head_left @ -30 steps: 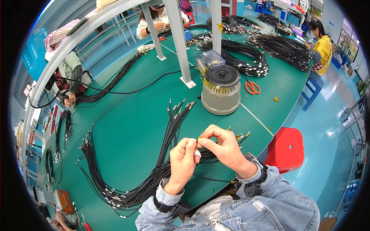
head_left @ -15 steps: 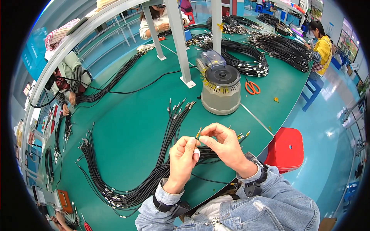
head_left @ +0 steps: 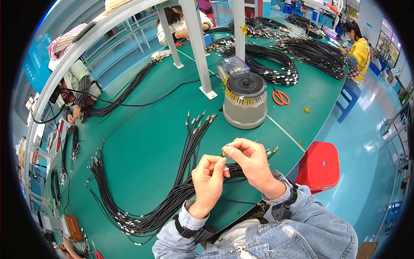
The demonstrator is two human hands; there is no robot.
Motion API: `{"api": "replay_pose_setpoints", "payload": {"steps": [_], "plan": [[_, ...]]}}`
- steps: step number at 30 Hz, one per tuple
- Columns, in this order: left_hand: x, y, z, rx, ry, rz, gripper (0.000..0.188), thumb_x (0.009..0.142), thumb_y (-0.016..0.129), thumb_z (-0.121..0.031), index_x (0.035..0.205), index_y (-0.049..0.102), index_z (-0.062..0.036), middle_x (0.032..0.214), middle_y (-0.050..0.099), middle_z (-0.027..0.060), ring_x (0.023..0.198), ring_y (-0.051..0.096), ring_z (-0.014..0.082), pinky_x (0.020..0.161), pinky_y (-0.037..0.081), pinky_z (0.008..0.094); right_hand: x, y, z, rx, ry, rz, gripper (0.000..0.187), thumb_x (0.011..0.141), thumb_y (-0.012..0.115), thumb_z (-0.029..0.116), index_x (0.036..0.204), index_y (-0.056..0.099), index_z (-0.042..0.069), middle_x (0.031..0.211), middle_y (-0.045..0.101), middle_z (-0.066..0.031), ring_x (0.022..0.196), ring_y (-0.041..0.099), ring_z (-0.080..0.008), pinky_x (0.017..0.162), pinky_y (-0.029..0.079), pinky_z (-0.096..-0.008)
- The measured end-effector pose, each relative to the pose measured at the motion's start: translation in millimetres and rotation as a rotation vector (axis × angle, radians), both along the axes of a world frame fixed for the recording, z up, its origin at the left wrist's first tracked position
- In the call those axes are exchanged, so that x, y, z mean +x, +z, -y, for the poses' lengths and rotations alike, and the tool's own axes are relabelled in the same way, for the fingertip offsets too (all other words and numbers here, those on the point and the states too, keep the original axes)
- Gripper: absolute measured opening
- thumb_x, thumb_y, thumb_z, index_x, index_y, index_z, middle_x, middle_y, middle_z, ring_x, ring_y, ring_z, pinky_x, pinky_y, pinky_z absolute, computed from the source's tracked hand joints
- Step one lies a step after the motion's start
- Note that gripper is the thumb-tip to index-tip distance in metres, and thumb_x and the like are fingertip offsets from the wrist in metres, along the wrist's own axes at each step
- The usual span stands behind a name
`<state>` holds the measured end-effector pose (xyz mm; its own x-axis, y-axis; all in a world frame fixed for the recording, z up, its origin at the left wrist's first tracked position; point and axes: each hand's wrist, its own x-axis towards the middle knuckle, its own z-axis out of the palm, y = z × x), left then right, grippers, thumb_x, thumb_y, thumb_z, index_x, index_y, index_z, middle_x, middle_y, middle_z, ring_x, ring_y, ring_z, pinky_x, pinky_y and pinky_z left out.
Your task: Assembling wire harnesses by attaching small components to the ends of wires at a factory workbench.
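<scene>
Close above the near edge of the green table, my left hand (head_left: 208, 183) is closed in a pinch on a thin black cable, with a small white tag (head_left: 226, 171) beside its fingers. My right hand (head_left: 252, 166) pinches a bit of yellow tape (head_left: 224, 153) at the cable's end, thumb and forefinger pressed together. Fingertips hide most of that end. Beneath both hands runs a curved bundle of black cables (head_left: 166, 200) with white tags and metal tips. Beyond them stands a round grey tape dispenser (head_left: 245, 103) with yellow strips around its rim.
Orange-handled scissors (head_left: 280, 97) lie right of the dispenser. More coiled black cables (head_left: 276, 69) cover the far side. Grey metal posts (head_left: 198, 52) rise from the green table (head_left: 142, 151). A red stool (head_left: 319, 168) stands at right. Other people sit around the table.
My left hand has shifted slightly right and turned. The yellow-wrapped cable tip that stuck up between my hands is now mostly covered by my right fingertips.
</scene>
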<state>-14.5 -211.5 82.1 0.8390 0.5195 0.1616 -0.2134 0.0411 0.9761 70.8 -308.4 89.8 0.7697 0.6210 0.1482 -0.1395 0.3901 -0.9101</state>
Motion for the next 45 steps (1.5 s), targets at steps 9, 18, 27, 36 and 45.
{"api": "replay_pose_setpoints", "payload": {"steps": [9, 18, 27, 36, 45], "plan": [[9, -6, 1, 0.095, 0.074, 0.046, 0.011, 0.089, 0.055, -0.009, 0.084, 0.051, -0.0002, 0.065, 0.06, 0.0026, 0.052, 0.053, 0.0035, 0.043, 0.037, 0.0161, -5, -6, -2, 0.019, 0.037, -0.117, 0.014, 0.088, 0.057, 0.011, 0.089, 0.062, -0.002, 0.077, 0.057, -0.0002, 0.069, 0.049, -0.005, 0.063, 0.041, -0.0201], [25, -21, -14, 0.35, -0.042, -0.081, 0.021, 0.084, 0.061, -0.009, 0.101, 0.053, -0.0002, 0.084, 0.063, 0.0104, 0.071, 0.059, 0.0163, 0.061, 0.046, 0.0277, 29, -32, 1, -0.12, -0.035, 0.02, 0.019, 0.088, 0.054, 0.012, 0.098, 0.062, -0.003, 0.077, 0.056, 0.0002, 0.07, 0.049, -0.006, 0.065, 0.041, -0.0203], [19, -66, -49, 1.153, -0.028, -0.272, 0.021, 0.072, 0.067, -0.006, 0.091, 0.061, -0.0037, 0.09, 0.056, 0.0105, 0.086, 0.053, 0.0305, 0.074, 0.045, 0.0377, 92, -36, 30, -0.255, -0.288, 0.133, 0.02, 0.087, 0.055, 0.014, 0.098, 0.061, -0.002, 0.077, 0.054, 0.0014, 0.069, 0.047, -0.0063, 0.065, 0.039, -0.0197], [27, -45, -63, 1.164, 0.09, -0.256, 0.01, 0.074, 0.066, -0.009, 0.081, 0.061, -0.0045, 0.082, 0.057, 0.0095, 0.079, 0.055, 0.0276, 0.069, 0.045, 0.0367, 129, -11, 4, -0.228, -0.342, -0.03, 0.018, 0.082, 0.062, 0.016, 0.087, 0.061, -0.001, 0.066, 0.049, 0.0042, 0.055, 0.039, -0.0028, 0.05, 0.03, -0.019], [47, -53, -114, 1.197, 0.257, -0.427, 0.013, 0.073, 0.067, -0.011, 0.081, 0.059, -0.0041, 0.082, 0.059, 0.0095, 0.077, 0.057, 0.0266, 0.066, 0.045, 0.0362, 123, 5, -5, -0.077, -0.376, 0.048, 0.013, 0.081, 0.064, 0.013, 0.081, 0.06, 0.0, 0.06, 0.046, 0.006, 0.048, 0.032, -0.0024, 0.047, 0.026, -0.0194]]}}
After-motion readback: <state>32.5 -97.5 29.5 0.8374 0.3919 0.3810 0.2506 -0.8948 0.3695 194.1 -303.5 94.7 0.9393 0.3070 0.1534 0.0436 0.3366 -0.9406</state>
